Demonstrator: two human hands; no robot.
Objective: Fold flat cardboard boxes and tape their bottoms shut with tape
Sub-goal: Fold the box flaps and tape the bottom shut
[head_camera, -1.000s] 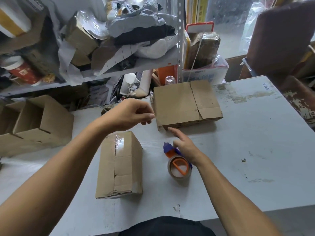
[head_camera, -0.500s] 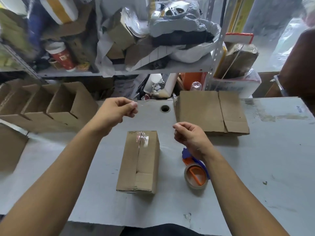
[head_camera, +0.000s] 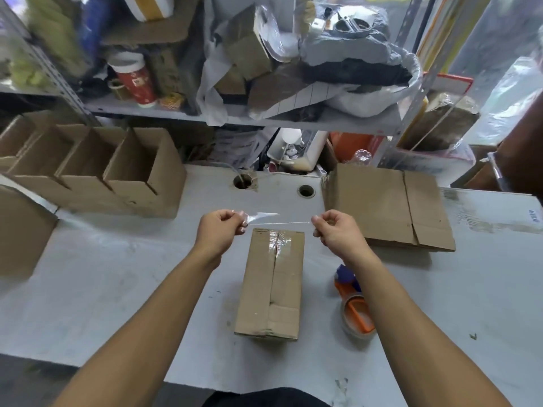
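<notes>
Left hand (head_camera: 219, 230) and right hand (head_camera: 333, 230) pinch a barely visible, seemingly twisted tape strip (head_camera: 270, 219) above the box (head_camera: 271, 289)

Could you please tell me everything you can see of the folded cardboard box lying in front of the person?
The cardboard box is plain brown, folded into shape and lying lengthways on the grey table, its centre flap seam facing up. Clear shiny tape covers only the seam's far end; the near part looks untaped, with one flap corner slightly raised. Neither hand touches it.
</notes>
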